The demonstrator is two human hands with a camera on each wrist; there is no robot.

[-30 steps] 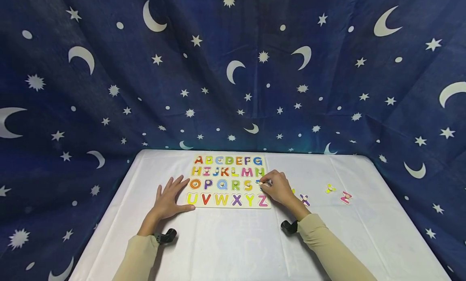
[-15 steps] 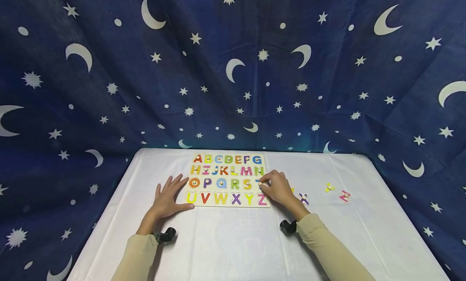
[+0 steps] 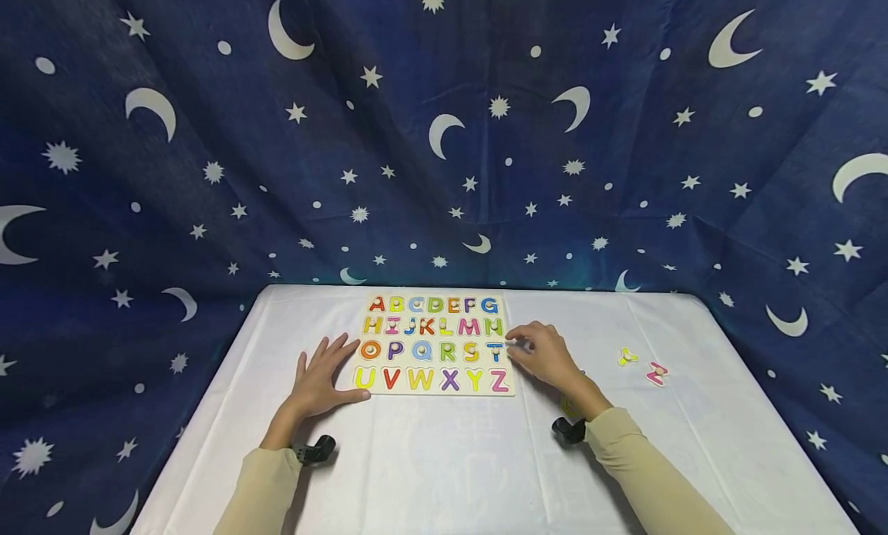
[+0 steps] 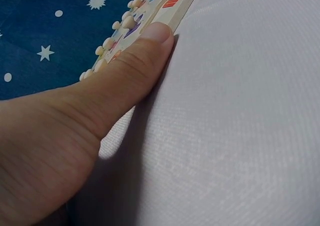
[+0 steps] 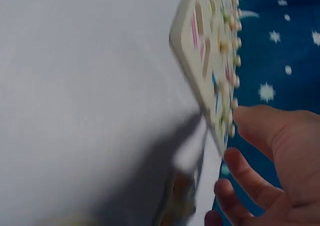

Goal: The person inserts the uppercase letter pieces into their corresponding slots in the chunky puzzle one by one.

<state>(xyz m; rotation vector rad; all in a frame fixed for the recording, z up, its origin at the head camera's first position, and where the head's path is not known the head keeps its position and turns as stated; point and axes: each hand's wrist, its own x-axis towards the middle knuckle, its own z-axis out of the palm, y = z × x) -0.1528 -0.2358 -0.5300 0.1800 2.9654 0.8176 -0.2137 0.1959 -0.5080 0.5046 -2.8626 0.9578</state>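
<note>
A wooden alphabet puzzle board lies on the table. Knobbed letters sit in its upper three rows, while the bottom row from U to Z shows printed recesses. My left hand rests with spread fingers at the board's left edge, its thumb touching the lower left corner. Just right of the blue letter T, my right hand hovers with thumb and forefinger apart, nothing between them. In the right wrist view, those fingers are beside the board's edge.
A yellow Y piece and a pink Z piece lie to the right on the white tablecloth. Under my right wrist a yellow piece is mostly hidden. A blurred loose piece shows in the right wrist view.
My right hand has let go of the T's knob and moved right, off the board, uncovering the T. It now covers most of the nearer loose pieces. The left hand stays put.
</note>
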